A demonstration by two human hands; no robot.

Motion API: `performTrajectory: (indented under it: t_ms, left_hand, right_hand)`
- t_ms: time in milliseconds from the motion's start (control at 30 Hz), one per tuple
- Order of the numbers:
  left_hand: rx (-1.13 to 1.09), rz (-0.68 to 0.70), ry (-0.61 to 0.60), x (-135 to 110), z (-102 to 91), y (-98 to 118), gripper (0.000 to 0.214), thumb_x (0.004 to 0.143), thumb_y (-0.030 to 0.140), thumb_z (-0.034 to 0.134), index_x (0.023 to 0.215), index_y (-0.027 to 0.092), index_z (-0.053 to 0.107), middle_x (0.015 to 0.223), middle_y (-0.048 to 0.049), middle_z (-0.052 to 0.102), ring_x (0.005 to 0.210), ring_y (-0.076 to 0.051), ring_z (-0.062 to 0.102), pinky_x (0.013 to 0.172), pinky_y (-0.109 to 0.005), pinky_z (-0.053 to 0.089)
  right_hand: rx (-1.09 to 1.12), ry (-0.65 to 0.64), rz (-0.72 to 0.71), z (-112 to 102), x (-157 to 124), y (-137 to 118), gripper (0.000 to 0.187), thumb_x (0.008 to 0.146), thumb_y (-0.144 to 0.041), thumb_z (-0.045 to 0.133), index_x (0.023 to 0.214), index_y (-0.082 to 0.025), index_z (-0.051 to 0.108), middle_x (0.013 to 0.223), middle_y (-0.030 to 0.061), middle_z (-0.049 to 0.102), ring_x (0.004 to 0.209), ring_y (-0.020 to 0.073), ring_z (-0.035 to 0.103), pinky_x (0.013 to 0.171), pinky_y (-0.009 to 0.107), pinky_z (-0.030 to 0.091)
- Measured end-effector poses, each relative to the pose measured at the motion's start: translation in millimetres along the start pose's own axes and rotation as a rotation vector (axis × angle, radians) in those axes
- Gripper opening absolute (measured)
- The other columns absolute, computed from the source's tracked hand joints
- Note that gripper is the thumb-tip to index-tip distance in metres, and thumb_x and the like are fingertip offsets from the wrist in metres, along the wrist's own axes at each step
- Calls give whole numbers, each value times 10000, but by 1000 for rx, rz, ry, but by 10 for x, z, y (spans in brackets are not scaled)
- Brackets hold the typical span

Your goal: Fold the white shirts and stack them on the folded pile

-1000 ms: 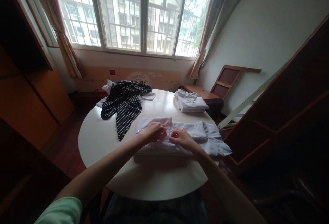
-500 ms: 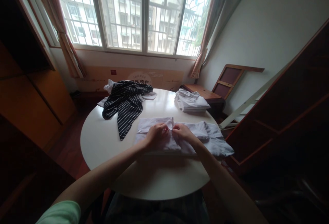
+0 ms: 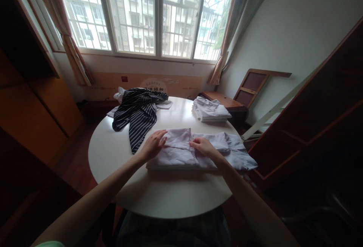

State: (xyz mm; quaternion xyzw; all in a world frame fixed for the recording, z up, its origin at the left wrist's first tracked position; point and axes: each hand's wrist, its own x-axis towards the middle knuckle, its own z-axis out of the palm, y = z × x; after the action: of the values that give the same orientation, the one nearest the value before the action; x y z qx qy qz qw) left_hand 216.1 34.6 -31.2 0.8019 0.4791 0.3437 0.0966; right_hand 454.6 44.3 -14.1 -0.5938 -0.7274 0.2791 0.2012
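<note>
Left hand [image 3: 154, 145] has moved leftward (fingers spread), right fingers [image 3: 196, 141] pinching the white shirt [image 3: 172, 158], long axis sideways, flared end [image 3: 241, 152] rightward.

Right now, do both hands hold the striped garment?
No, the left hand and right hand are at the white garment; the striped garment lies unheld.

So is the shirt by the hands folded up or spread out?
Part folded. The shirt has its left end doubled over, an edge by the right hand, but its right end lies spread out.
</note>
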Motion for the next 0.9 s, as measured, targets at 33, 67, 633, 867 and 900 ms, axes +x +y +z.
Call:
performTrajectory:
  t_ms: [33, 67, 633, 867, 900]
  left_hand:
    - [36, -37, -9, -22, 21, -45, 389, 866, 310, 391, 1182, 133, 534, 1252, -134, 542, 1191, -236, 464, 1024, -412, 333]
    - [71, -62, -28, -45, 55, -80, 404, 859, 325, 404, 1196, 133, 521, 1283, -138, 516, 1223, -244, 431, 1040, -425, 308]
    - [284, 6, -157, -124, 174, 17, 559, 851, 429, 378, 1275, 71, 440, 1360, -203, 408, 1289, -333, 315, 1059, -491, 223]
    - [226, -12, -192, -127, 190, -71, 548, 796, 281, 443, 1304, 80, 413, 1377, -191, 390, 1302, -316, 301, 1075, -466, 212]
    - [231, -19, -192, -125, 191, -70, 561, 795, 292, 448, 1309, 74, 404, 1379, -192, 386, 1305, -317, 296, 1073, -468, 217]
  right_hand:
    - [-3, 9, 0, 15, 2, -6, 310, 745, -407, 504, 678, -130, 626, 571, 4, 545, 543, 113, 477, 510, 220, 323]
    - [-2, 10, 0, 31, 5, -14, 312, 739, -412, 513, 679, -130, 631, 579, 8, 554, 553, 116, 484, 514, 220, 328]
    - [-198, 377, -276, 237, 223, -885, 224, 810, -132, 396, 972, -149, 549, 969, 100, 598, 842, 185, 554, 767, 277, 393]
    - [47, 202, -246, 1022, 511, -1027, 262, 870, -189, 386, 1067, -96, 531, 1072, 139, 600, 991, 192, 545, 890, 268, 391]
    - [61, 195, -237, 1035, 520, -964, 279, 886, -218, 370, 1077, -94, 532, 1073, 137, 608, 986, 188, 553, 881, 265, 398]
